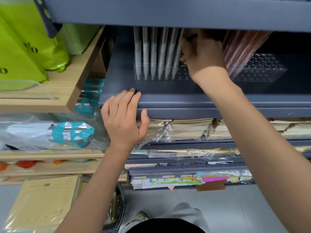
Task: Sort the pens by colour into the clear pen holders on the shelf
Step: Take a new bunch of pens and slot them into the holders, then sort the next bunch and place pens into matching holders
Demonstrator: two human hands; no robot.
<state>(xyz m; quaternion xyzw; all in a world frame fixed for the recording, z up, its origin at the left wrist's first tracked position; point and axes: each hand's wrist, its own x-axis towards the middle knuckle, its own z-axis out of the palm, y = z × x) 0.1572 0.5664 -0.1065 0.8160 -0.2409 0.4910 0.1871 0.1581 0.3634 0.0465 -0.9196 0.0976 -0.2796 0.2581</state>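
Black letters are printed on the lime green bags (21, 47) at 10 o'clock, but only an "O" on each can be read, the rest being cut off or folded away. Small yellow price tags are seen on the lower racks at 5 o'clock, too small to be read. At the centre, a dark grey metal shelf (185, 101) is shown, with a clear pen holder (181, 73) standing on it; six white pens (154, 52) are lined up upright in its front row, their tops hidden by the upper shelf (168, 12). The right hand (202, 52) is reached in just to the right of these pens, its fingers curled and mostly hidden, so whether a pen is pinched cannot be told. A second clear pen holder (262, 68) is placed at 2 o'clock, with reddish pens (242, 46) blurred and leaning in it. The left hand (123, 118) is rested on the shelf's front edge at 9 o'clock of centre, fingers (129, 98) straight and close together, thumb against the lip. Plastic-wrapped paper stacks (188, 128) are stored below, brown envelopes (43, 204) at 7 o'clock, and a grey tiled floor (244, 207) at 5 o'clock.
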